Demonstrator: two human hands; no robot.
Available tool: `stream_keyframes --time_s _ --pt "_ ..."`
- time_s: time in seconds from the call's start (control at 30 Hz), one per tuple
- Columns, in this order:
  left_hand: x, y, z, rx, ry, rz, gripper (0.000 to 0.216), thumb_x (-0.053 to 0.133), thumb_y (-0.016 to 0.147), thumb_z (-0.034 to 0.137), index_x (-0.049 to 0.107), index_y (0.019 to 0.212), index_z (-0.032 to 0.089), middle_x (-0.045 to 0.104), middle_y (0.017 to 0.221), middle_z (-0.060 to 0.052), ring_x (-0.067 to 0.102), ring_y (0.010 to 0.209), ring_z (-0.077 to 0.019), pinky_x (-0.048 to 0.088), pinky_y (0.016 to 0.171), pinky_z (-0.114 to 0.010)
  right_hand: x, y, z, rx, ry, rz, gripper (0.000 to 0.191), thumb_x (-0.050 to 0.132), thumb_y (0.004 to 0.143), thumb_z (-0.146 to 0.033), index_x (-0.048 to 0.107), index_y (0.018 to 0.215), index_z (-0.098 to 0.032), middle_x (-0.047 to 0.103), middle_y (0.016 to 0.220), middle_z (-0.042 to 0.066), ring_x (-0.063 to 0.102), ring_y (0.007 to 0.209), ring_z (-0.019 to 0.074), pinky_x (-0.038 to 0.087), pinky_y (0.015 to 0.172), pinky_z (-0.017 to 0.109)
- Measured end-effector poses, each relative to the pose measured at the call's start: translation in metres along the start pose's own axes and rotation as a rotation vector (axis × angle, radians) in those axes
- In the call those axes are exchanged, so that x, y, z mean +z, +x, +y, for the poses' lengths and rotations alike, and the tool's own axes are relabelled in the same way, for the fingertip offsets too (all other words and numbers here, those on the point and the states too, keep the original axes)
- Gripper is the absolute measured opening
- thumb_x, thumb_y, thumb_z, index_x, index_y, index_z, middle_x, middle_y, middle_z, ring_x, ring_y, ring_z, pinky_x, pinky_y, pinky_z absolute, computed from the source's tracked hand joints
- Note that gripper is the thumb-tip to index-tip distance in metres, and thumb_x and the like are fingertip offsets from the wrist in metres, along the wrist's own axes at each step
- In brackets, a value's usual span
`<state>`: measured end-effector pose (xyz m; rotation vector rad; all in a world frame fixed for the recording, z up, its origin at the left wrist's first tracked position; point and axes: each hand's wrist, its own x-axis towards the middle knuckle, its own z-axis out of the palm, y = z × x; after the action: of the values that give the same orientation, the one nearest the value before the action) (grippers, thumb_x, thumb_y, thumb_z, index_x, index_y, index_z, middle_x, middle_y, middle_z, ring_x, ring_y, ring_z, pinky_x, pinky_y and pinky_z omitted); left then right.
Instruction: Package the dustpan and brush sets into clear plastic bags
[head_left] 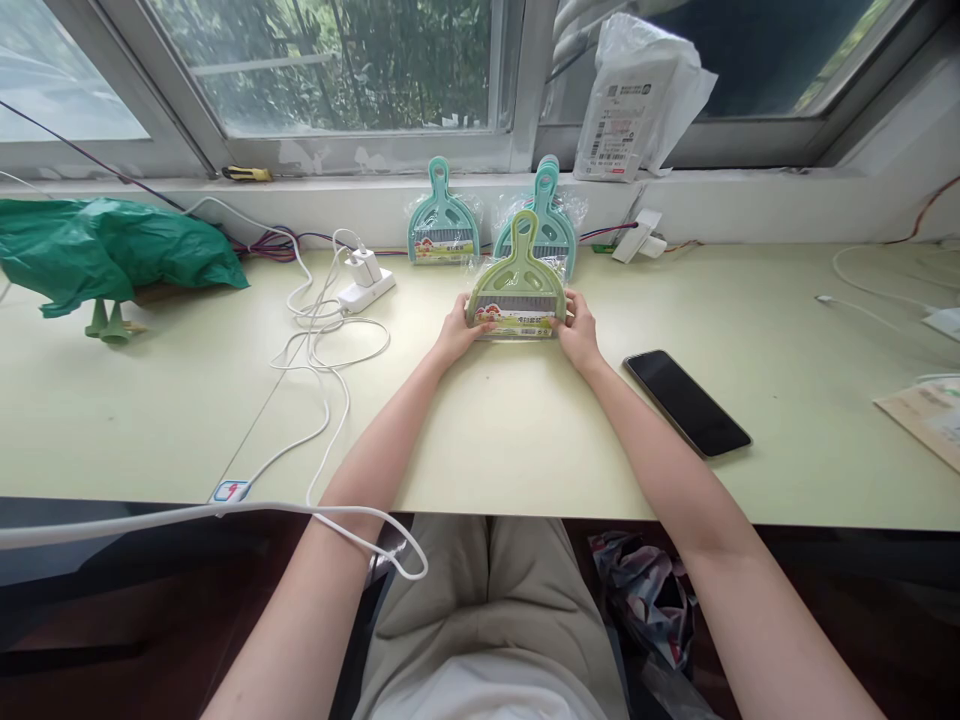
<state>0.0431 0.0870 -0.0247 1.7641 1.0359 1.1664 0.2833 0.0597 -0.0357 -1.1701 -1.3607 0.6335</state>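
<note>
A green mini dustpan and brush set (519,285) in clear wrapping stands upright on the table, handle up. My left hand (459,332) grips its left edge, thumb across the front. On the opposite edge my right hand (577,332) is closed in the same way. Just behind it, partly covered, several turquoise dustpan sets (559,225) lean together against the wall. Another turquoise dustpan set (442,220) leans there, further left. The fingers behind the green set are hidden.
A black phone (687,402) lies right of my right forearm. White cables (330,370) run from a power strip (367,290) on the left, one crossing my left forearm. A green plastic bag (112,250) sits far left. A box cutter (247,174) and a wrapped package (622,110) rest on the sill.
</note>
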Motion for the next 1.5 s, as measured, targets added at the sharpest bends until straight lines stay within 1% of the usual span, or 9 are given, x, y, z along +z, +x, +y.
stream_keyframes --time_s 0.2,0.43,0.57,0.7,0.87,1.03,1.17,1.3,1.5 --pt "-0.001 -0.001 0.001 0.029 -0.008 -0.008 0.045 0.067 0.077 0.036 0.049 0.115 0.019 0.069 0.1 -0.005 0.065 0.096 -0.0217 0.047 0.088 -0.035 0.0 0.001 0.005 -0.013 -0.019 -0.019 0.051 0.063 0.077 -0.03 0.048 0.125 -0.021 0.066 0.113 0.009 0.069 0.089 0.0214 0.057 0.087 0.043" --pt "-0.003 0.003 0.0 0.014 0.062 0.009 0.037 0.055 0.08 0.022 0.052 0.117 0.016 0.067 0.107 -0.006 0.061 0.1 -0.0207 0.046 0.091 -0.034 0.001 0.002 0.007 -0.042 -0.063 -0.028 0.05 0.062 0.079 -0.031 0.049 0.126 -0.021 0.067 0.114 0.01 0.068 0.091 0.0214 0.058 0.085 0.042" --pt "-0.008 0.008 -0.007 0.008 0.037 -0.006 0.04 0.055 0.078 0.018 0.054 0.118 0.015 0.067 0.11 -0.007 0.062 0.101 -0.0202 0.047 0.091 -0.034 0.001 0.002 0.007 -0.047 -0.057 -0.018 0.05 0.063 0.079 -0.031 0.048 0.126 -0.021 0.066 0.114 0.01 0.068 0.087 0.0206 0.058 0.083 0.041" --pt "-0.014 0.01 -0.008 0.036 -0.015 -0.025 0.038 0.061 0.074 0.018 0.059 0.112 0.014 0.069 0.105 -0.008 0.063 0.094 -0.0198 0.049 0.086 -0.033 0.003 0.001 0.006 -0.073 -0.09 -0.024 0.049 0.062 0.08 -0.035 0.048 0.126 -0.022 0.067 0.109 0.009 0.068 0.082 0.0192 0.058 0.08 0.04" --pt "-0.012 0.01 -0.005 0.035 0.087 0.066 0.034 0.059 0.072 0.015 0.062 0.106 0.014 0.069 0.097 -0.007 0.061 0.086 -0.0188 0.049 0.081 -0.032 0.005 -0.001 0.003 -0.11 -0.159 -0.01 0.048 0.061 0.081 -0.033 0.047 0.126 -0.021 0.067 0.106 0.009 0.065 0.072 0.0173 0.057 0.077 0.04" --pt "-0.01 0.008 -0.003 0.037 0.199 0.152 0.035 0.053 0.071 0.011 0.06 0.106 0.015 0.068 0.094 -0.006 0.059 0.086 -0.0197 0.048 0.083 -0.033 0.005 -0.005 -0.006 -0.191 -0.318 -0.026 0.043 0.056 0.082 -0.025 0.047 0.124 -0.02 0.065 0.113 0.012 0.066 0.078 0.0212 0.055 0.077 0.041" --pt "-0.016 0.008 -0.004 0.045 0.162 0.118 0.04 0.051 0.073 0.013 0.058 0.112 0.016 0.068 0.103 -0.007 0.06 0.095 -0.0209 0.048 0.09 -0.035 0.004 -0.008 -0.01 -0.249 -0.48 -0.056 0.046 0.052 0.083 -0.024 0.045 0.129 -0.021 0.065 0.114 0.013 0.065 0.08 0.0244 0.054 0.077 0.044" --pt "-0.024 0.009 -0.006 0.048 0.122 0.066 0.043 0.05 0.071 0.014 0.059 0.113 0.016 0.068 0.109 -0.007 0.06 0.102 -0.0216 0.046 0.094 -0.036 0.004 -0.009 -0.011 -0.239 -0.507 -0.104 0.056 0.052 0.084 -0.026 0.04 0.138 -0.019 0.067 0.11 0.013 0.064 0.075 0.0239 0.054 0.075 0.043" --pt "-0.037 0.006 -0.006 0.048 0.206 0.055 0.037 0.056 0.07 0.017 0.064 0.106 0.016 0.068 0.092 -0.002 0.058 0.085 -0.0163 0.049 0.081 -0.03 0.004 -0.013 -0.022 -0.216 -0.49 -0.168 0.064 0.053 0.081 -0.024 0.038 0.144 -0.021 0.067 0.107 0.009 0.065 0.066 0.0184 0.056 0.074 0.04"
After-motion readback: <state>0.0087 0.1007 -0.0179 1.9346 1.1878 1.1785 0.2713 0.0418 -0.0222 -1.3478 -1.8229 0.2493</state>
